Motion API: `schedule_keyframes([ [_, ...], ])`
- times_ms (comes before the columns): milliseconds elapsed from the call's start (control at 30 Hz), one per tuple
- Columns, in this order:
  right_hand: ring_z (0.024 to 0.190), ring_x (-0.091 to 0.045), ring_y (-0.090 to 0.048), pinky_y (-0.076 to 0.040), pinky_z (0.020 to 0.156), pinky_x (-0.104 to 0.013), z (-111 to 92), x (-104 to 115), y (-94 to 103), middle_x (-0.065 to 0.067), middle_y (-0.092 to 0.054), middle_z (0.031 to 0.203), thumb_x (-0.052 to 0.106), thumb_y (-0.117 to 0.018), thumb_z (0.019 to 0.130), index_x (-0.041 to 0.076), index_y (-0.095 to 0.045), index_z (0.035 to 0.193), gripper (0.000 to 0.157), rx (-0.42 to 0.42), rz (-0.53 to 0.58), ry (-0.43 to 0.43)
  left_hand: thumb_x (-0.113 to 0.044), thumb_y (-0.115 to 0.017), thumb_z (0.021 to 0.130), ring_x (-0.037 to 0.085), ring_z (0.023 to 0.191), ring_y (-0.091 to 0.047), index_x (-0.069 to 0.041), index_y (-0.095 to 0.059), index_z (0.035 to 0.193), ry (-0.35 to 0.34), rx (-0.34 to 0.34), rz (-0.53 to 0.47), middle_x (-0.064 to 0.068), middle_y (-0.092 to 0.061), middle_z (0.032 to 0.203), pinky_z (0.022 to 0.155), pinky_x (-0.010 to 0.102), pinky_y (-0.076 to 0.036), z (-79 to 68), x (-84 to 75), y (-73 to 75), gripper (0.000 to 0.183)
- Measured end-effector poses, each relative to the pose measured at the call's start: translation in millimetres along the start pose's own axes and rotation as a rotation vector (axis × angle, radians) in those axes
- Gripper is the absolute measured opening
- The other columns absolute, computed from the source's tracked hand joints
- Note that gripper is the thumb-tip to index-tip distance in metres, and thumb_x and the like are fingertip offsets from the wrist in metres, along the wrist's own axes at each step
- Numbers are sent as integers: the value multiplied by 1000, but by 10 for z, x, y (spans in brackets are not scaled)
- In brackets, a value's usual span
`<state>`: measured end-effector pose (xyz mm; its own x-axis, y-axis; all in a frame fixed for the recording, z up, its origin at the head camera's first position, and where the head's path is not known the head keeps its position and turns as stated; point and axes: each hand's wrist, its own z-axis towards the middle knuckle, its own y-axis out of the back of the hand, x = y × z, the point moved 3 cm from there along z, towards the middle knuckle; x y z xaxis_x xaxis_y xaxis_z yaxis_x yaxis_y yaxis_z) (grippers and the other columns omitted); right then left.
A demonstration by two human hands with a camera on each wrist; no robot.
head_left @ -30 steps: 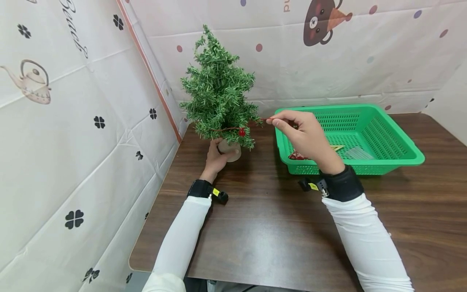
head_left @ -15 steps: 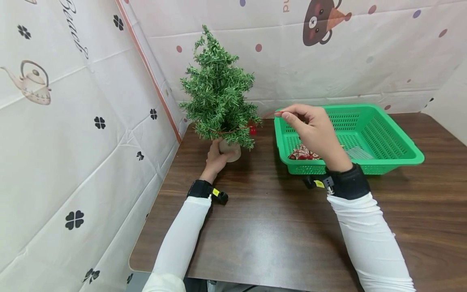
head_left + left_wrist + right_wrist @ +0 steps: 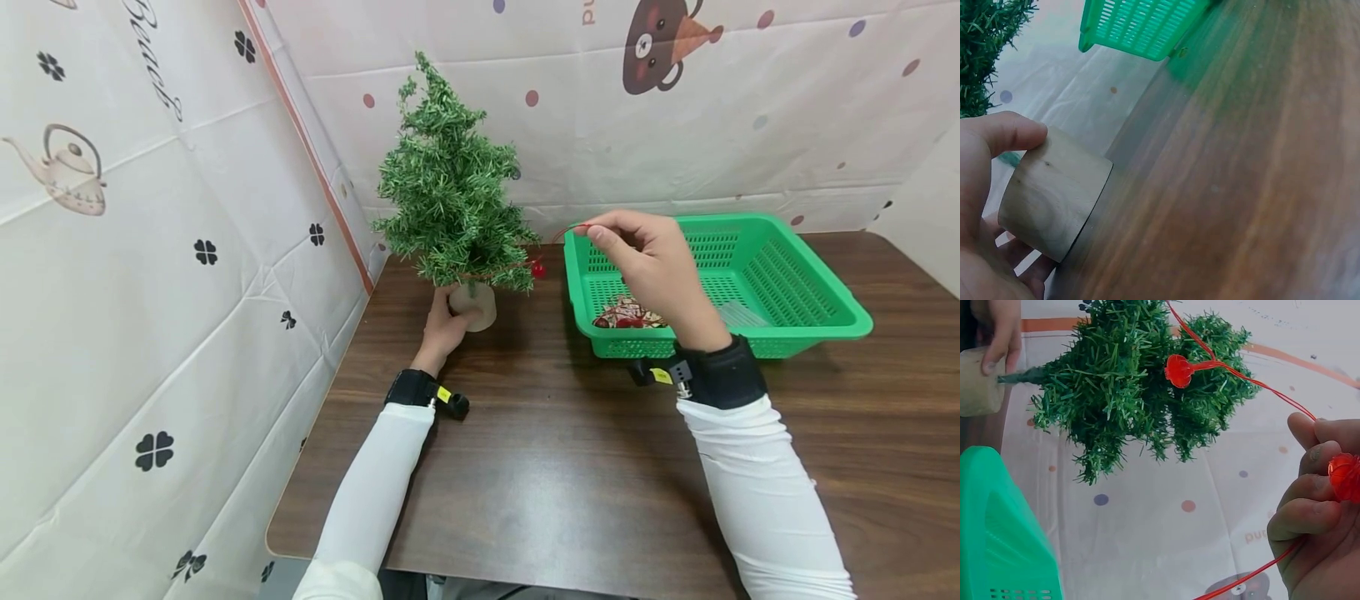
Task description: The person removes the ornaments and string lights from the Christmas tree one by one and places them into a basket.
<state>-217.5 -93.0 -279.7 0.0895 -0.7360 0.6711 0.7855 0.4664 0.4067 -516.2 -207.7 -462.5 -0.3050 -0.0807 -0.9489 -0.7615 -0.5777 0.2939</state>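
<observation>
A small green artificial Christmas tree [image 3: 453, 196] stands on a pale round wooden base [image 3: 1054, 194] at the back left of the table. My left hand [image 3: 446, 332] grips that base, thumb on one side and fingers round the other. Between thumb and forefinger, my right hand [image 3: 651, 265] pinches a thin red string [image 3: 1272, 392] to the right of the tree. The string runs back to the tree's lower branches. One small red ornament [image 3: 1179, 370] hangs on it near the branches, and another red ornament [image 3: 1344, 476] lies against the right palm.
Under the right hand stands a green plastic basket [image 3: 825, 321]. Inside are red-and-white pieces [image 3: 628, 313] and some clear strips [image 3: 742, 314]. A patterned white sheet [image 3: 465, 33] covers the walls behind and to the left. The dark wooden table [image 3: 540, 467] extends toward me.
My right hand has moved right and slightly up, drawing the string and its red ornament rightward. The tree has turned a little, showing more of its base. The left hand keeps its grip.
</observation>
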Motion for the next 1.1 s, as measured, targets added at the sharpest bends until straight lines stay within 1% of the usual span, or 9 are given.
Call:
schedule_keyframes([
  [67,62,-13,-35,-30,58,-28,-2,5,16,24,-71,100,20,-61,104,10,-78,115,23,-10,8,-5,-22,-68,98,36,136,-49,-13,-33,154,-19,-2,-15,17,-43,152,109,51,-44,9,-8,-5,67],
  [233,65,-11,-40,-34,60,-25,-1,8,56,17,-75,104,17,-62,103,7,-78,114,22,-36,34,7,-21,-69,96,35,133,-50,-12,-35,152,-34,-15,-1,16,-46,148,109,53,-44,11,-15,-12,66],
  [333,60,-10,-38,-33,58,-25,0,6,79,17,-74,100,15,-62,103,5,-78,112,21,-52,45,15,-23,-70,95,37,137,-46,-14,-36,154,-29,-23,46,15,-47,149,120,62,-26,-4,-21,-10,68],
  [467,51,-12,-32,-28,51,-27,-7,5,119,15,-63,75,14,-62,103,5,-78,113,21,-77,64,17,-28,-70,95,39,145,-38,-20,-35,157,-13,-21,112,13,-43,154,122,70,0,-18,-14,-4,72],
  [600,46,-13,-34,-29,45,-28,-12,-2,172,6,-44,61,15,-63,102,3,-78,113,22,-105,85,14,-30,-69,96,38,145,-38,-22,-33,159,5,-13,118,12,-39,158,123,64,-15,-11,14,1,73],
  [733,45,-13,-35,-30,43,-27,-12,-12,217,4,-41,58,16,-62,102,3,-78,112,22,-119,96,9,-29,-69,96,37,140,-43,-19,-34,158,4,-6,94,14,-39,157,115,56,-37,-7,17,5,71],
  [833,46,-14,-34,-31,43,-27,-13,-22,253,4,-44,58,15,-62,103,3,-78,113,22,-131,110,7,-25,-68,98,39,139,-44,-11,-36,155,14,24,66,18,-39,155,112,54,-41,-54,-96,21,67],
  [967,47,-14,-36,-31,43,-26,-16,-43,300,4,-49,61,15,-62,103,4,-78,113,22,-158,119,3,-24,-67,98,38,136,-46,-7,-38,149,5,25,59,20,-40,150,109,53,-43,-48,-110,16,61],
  [1100,49,-14,-36,-29,43,-26,-7,-53,323,3,-48,62,14,-62,102,3,-78,112,22,-191,169,-5,-26,-68,97,37,133,-49,-10,-38,148,-11,-5,67,19,-41,148,107,52,-45,3,-17,-5,62],
])
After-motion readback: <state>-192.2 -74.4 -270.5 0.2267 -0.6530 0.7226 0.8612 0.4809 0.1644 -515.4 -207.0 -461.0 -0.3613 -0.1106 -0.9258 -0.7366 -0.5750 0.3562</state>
